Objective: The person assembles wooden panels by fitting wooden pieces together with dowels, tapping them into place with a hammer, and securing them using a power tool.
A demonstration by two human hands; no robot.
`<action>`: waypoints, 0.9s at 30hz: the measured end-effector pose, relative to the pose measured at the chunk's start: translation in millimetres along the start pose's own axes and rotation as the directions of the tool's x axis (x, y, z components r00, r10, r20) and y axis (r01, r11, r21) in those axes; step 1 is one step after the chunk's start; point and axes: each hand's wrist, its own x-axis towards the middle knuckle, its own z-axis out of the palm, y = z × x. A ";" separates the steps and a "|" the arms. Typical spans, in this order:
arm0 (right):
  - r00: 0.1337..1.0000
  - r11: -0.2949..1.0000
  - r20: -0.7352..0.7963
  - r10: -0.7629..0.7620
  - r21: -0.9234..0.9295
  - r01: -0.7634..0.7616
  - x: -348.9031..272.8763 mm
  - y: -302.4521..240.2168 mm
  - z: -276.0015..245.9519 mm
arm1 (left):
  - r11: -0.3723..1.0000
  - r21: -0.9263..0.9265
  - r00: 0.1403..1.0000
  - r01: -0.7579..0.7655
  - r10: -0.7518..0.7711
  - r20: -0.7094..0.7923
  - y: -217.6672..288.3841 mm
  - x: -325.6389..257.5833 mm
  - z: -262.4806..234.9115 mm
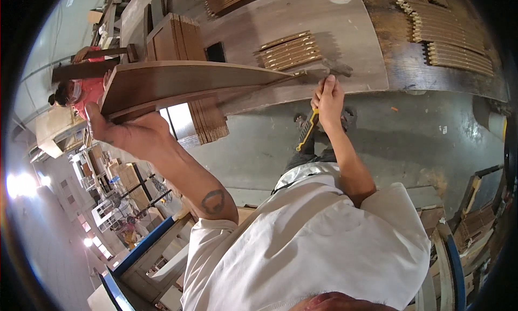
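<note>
A long brown wooden panel with raised edges [189, 84] stands tilted on its side over the worktable. My left hand [100, 124] grips its left end, fingers partly hidden behind the wood. In my right hand [329, 97] is a hammer [307, 130], its yellow and black handle pointing down towards me. The hammer's dark metal head [339, 68] sits just above my fist, close to the panel's narrow right tip. Behind that tip lies a bundle of slim wooden strips [290, 51] on the tabletop.
The worktable [345, 30] carries stacked brown boards [189, 35] at left and rows of wooden strips [458, 38] at right. A co-worker in pink [94, 87] stands beyond the panel's left end. Grey floor [399, 133] shows in front; wooden racks [469, 230] are at lower right.
</note>
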 end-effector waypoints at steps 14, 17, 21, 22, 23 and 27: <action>0.939 0.953 0.335 0.077 -0.302 0.030 -21.4 10.9 45.6 | 1.000 -0.020 1.000 0.014 -0.014 -0.014 4.2 2.8 -26.6; 0.993 0.985 0.122 0.008 -0.170 0.013 -32.6 -4.5 38.1 | 1.000 -0.015 0.989 -0.013 0.011 -0.147 1.8 -4.7 -22.6; 0.982 0.987 0.097 -0.159 -0.020 0.162 -43.2 -19.4 42.3 | 0.996 0.028 0.988 -0.089 0.091 -0.124 -1.1 -7.9 -22.3; 0.956 0.970 0.280 -0.091 -0.191 0.148 -47.4 -23.2 49.7 | 0.997 0.017 0.990 -0.081 0.083 -0.112 3.1 -8.8 -20.9; 0.897 0.920 0.441 0.015 -0.357 0.160 -49.2 -26.3 60.4 | 1.000 -0.022 0.991 0.012 -0.015 -0.133 8.8 -7.0 -24.0; 0.940 0.965 0.333 -0.074 -0.212 0.151 -55.3 -49.4 66.9 | 0.963 0.262 0.980 -0.062 0.108 -0.166 4.9 -4.9 -37.3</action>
